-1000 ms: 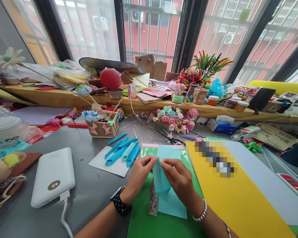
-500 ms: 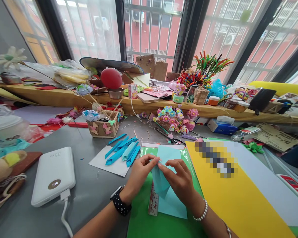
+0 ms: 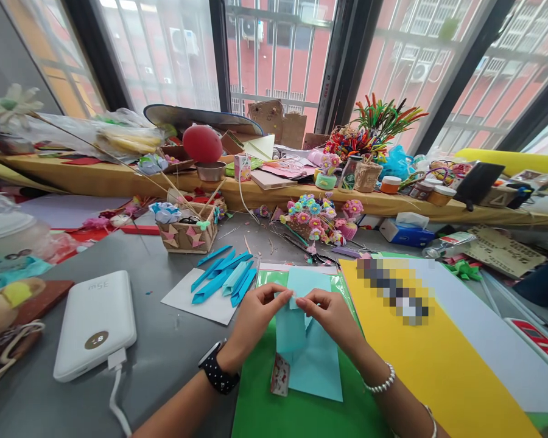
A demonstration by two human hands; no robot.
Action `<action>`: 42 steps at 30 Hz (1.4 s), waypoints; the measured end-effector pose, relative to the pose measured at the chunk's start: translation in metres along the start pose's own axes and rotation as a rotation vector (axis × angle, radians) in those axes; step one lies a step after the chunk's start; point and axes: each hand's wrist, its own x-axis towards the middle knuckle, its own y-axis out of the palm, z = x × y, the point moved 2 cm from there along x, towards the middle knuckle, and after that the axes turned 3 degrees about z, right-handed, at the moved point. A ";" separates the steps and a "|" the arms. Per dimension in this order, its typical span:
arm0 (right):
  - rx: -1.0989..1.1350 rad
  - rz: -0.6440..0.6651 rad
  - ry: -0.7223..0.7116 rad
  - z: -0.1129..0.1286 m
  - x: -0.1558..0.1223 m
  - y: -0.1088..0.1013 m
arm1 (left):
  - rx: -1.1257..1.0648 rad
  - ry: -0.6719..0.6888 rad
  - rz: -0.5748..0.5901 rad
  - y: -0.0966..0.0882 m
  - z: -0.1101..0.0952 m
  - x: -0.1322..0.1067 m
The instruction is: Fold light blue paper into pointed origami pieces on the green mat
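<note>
Both my hands pinch the top edge of a folded light-blue paper piece (image 3: 290,331) held just above the table. My left hand (image 3: 254,321), with a black dotted watch on the wrist, grips its left corner. My right hand (image 3: 334,320), with a bead bracelet, grips the right corner. Under it lies a flat light-blue sheet (image 3: 317,365) on green paper (image 3: 301,413). Several folded blue paper strips (image 3: 223,280) rest on a white sheet (image 3: 196,299) to the left.
A white power bank (image 3: 95,322) with its cable lies at the left. A large yellow sheet (image 3: 429,359) lies at the right. A small basket (image 3: 188,232), paper flowers (image 3: 317,219) and a tissue box (image 3: 404,230) crowd the back, below a cluttered wooden sill (image 3: 119,179).
My hands have turned the folded blue piece from a tilt to upright and drawn its top edge out between the fingertips. The camera shifted slightly.
</note>
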 end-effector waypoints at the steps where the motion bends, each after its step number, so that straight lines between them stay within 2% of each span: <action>1: 0.015 0.038 0.029 -0.001 0.001 0.000 | 0.016 0.005 0.012 0.000 0.000 0.000; 4: 0.053 0.134 0.086 -0.004 0.001 0.002 | 0.053 -0.012 0.059 0.000 0.003 0.001; 7: 0.080 0.159 0.122 -0.005 0.001 0.005 | 0.064 -0.052 0.083 0.000 0.006 0.003; 14: 0.098 0.071 0.106 -0.006 0.002 0.004 | -0.007 -0.087 0.119 0.001 0.005 0.005; 20: 0.112 -0.031 0.094 -0.006 0.002 -0.001 | -0.134 -0.180 0.075 0.000 0.012 0.007; 24: 0.126 -0.027 0.104 -0.006 0.002 -0.003 | -0.227 -0.259 0.087 0.001 0.011 0.006; 33: 0.138 0.009 0.117 -0.010 0.001 -0.001 | -0.243 -0.241 0.105 0.001 0.011 0.005; 39: 0.085 0.083 0.049 -0.011 0.004 -0.001 | -0.218 -0.257 0.117 0.001 0.011 0.004; 42: -0.037 0.101 -0.050 -0.005 0.003 -0.003 | -0.218 -0.266 0.198 0.001 0.011 0.004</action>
